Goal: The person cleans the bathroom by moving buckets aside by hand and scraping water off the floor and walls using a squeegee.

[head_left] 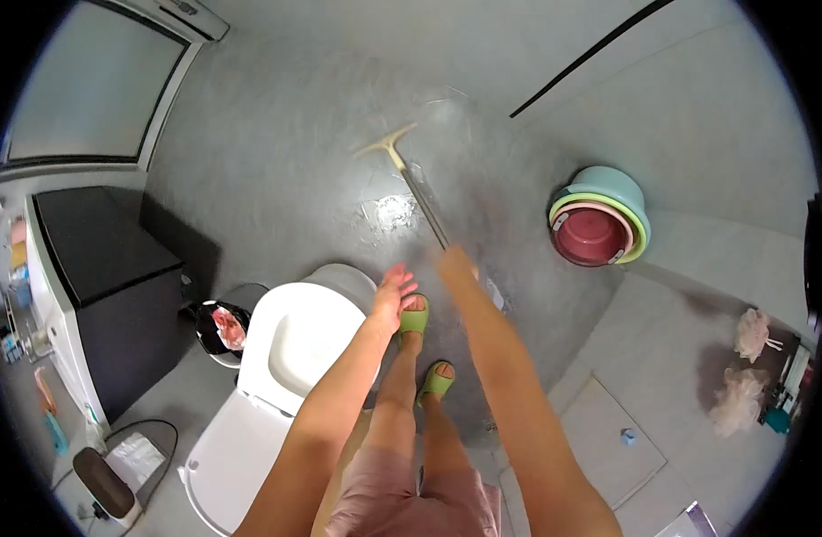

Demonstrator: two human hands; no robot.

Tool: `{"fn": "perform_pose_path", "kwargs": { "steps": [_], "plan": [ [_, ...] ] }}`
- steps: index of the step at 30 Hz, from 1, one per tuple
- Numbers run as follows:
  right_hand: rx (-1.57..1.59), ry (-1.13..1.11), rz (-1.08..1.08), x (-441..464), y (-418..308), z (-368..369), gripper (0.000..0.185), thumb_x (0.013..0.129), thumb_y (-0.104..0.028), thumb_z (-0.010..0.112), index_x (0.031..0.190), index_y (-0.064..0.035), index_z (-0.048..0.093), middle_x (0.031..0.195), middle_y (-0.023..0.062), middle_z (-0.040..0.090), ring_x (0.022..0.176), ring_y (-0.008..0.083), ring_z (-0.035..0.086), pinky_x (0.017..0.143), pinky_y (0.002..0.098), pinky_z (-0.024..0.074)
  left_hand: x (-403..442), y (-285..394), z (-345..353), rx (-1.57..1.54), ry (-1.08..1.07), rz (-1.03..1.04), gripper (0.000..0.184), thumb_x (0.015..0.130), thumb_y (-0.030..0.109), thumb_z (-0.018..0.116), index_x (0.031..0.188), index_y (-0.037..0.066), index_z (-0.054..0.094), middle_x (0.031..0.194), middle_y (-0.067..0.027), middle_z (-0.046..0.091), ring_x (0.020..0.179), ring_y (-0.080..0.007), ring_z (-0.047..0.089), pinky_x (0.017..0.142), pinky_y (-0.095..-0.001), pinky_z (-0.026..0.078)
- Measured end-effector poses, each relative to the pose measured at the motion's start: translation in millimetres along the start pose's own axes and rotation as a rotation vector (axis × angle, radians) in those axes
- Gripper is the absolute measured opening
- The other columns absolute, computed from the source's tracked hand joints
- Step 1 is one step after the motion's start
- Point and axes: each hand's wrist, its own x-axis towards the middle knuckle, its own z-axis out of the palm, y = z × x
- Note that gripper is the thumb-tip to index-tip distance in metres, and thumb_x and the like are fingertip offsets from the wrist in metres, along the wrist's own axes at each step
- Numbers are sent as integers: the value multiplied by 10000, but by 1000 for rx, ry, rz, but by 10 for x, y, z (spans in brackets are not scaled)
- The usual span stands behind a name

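Note:
My right hand (pixel 456 266) is wrapped round the handle of a floor squeegee (pixel 422 199), whose pale T-shaped head rests on the grey floor ahead. Wet, shiny patches show on the floor (pixel 276 134) beside the handle. Nothing is held in my left hand (pixel 394 294), which hangs with its fingers apart above my green slipper, to the right of the white toilet (pixel 314 345).
Stacked basins (pixel 592 234) stand by the right wall. A lined waste bin (pixel 225 329) sits left of the toilet, beside a dark cabinet (pixel 124 304). The door (pixel 93 85) is at the upper left. Bath puffs (pixel 740 401) hang at the right.

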Motion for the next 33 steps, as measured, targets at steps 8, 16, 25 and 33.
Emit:
{"fn": "perform_pose_path", "kwargs": {
  "steps": [8, 16, 25, 33],
  "plan": [
    [-135, -559, 359, -2949, 1601, 1360, 338, 895, -115, 359, 1221, -36, 401, 1168, 137, 494, 988, 289, 557, 794, 330, 495, -426, -848, 282, 49, -8, -70, 407, 875, 326, 441, 1227, 124, 406, 1148, -65, 503, 978, -188, 520, 824, -338, 422],
    [-104, -488, 657, -4977, 2533, 1393, 333, 901, -296, 381, 1105, -47, 465, 922, 160, 603, 825, 281, 606, 693, 368, 488, -694, -1459, 628, 83, -97, -177, 401, 890, 317, 400, 1238, 118, 399, 1171, -60, 496, 1030, -204, 493, 868, -346, 383],
    [112, -26, 245, -2720, 1319, 396, 276, 863, -281, 421, 981, -42, 491, 812, 169, 617, 746, 364, 591, 639, 451, 461, -472, -923, 443, 112, -64, -77, 340, 893, 287, 392, 1192, 134, 451, 1080, -39, 558, 939, -146, 527, 786, -301, 414],
    [210, 103, -115, -158, -847, -28, 304, 839, -290, 450, 1005, -40, 502, 849, 195, 613, 806, 357, 596, 713, 457, 465, -223, 20, -374, -87, 155, 74, 315, 885, 268, 393, 1152, 121, 472, 1052, -20, 560, 884, -123, 526, 769, -266, 439]
  ]
}}
